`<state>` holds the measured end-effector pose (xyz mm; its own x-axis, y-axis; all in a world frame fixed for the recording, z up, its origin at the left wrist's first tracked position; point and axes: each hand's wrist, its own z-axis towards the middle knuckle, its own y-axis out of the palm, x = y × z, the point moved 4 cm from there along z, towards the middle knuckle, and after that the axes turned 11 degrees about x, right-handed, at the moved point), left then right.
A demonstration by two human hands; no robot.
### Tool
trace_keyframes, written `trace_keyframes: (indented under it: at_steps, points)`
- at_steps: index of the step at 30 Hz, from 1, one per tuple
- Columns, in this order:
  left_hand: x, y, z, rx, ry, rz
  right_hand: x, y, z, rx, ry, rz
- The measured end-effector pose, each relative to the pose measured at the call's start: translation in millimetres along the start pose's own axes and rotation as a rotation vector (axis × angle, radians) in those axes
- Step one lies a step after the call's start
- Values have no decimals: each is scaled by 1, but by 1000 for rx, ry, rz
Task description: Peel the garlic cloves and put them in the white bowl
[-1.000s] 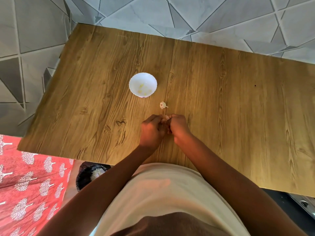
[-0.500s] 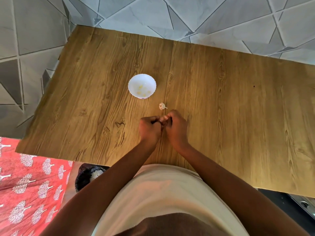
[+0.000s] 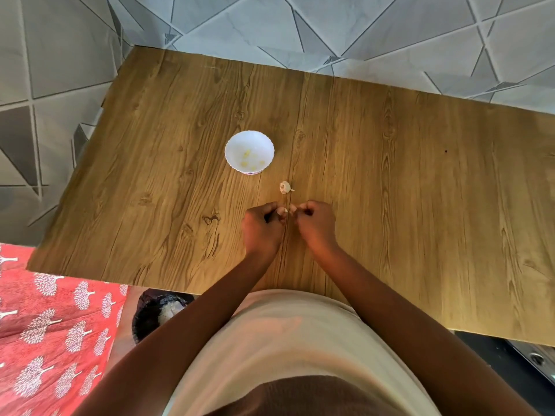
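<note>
The white bowl (image 3: 233,151) stands on the wooden table (image 3: 420,190) left of centre, with several peeled yellowish cloves in its bottom. A small garlic piece (image 3: 284,187) in pale skin lies between the bowl and my hands. My left hand (image 3: 261,228) has curled fingers and pinches a pale clove (image 3: 282,210) at its fingertips. My right hand (image 3: 316,223), a small gap away, pinches a pale bit (image 3: 292,208); whether it is skin or clove I cannot tell.
A dark bin (image 3: 153,313) holding white scraps sits on the floor below the table's near left edge. A red patterned cloth (image 3: 45,325) lies at the lower left. Tiled walls border the table's far and left sides.
My hands were pressed together around the clove; now they have drawn slightly apart, each with a pale piece at its fingertips. The bowl and the loose garlic piece have not moved.
</note>
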<state>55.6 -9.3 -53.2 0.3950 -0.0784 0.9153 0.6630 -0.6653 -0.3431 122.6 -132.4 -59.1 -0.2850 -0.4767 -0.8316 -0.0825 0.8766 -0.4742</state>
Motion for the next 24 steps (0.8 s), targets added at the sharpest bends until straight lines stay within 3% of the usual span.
trace_keyframes:
  at_steps: [3, 13, 19, 24]
  points:
    - [-4, 0, 2, 18, -13, -4, 3, -8, -3, 33, -245, -112]
    - [-10, 2, 6, -35, 110, 82, 6, -12, 6, -113, -330, -121]
    - [-10, 5, 6, -63, 259, 145, -2, -11, 4, -118, -120, 153]
    - [-9, 6, 5, -93, 286, 125, -5, -15, 4, -125, -80, 245]
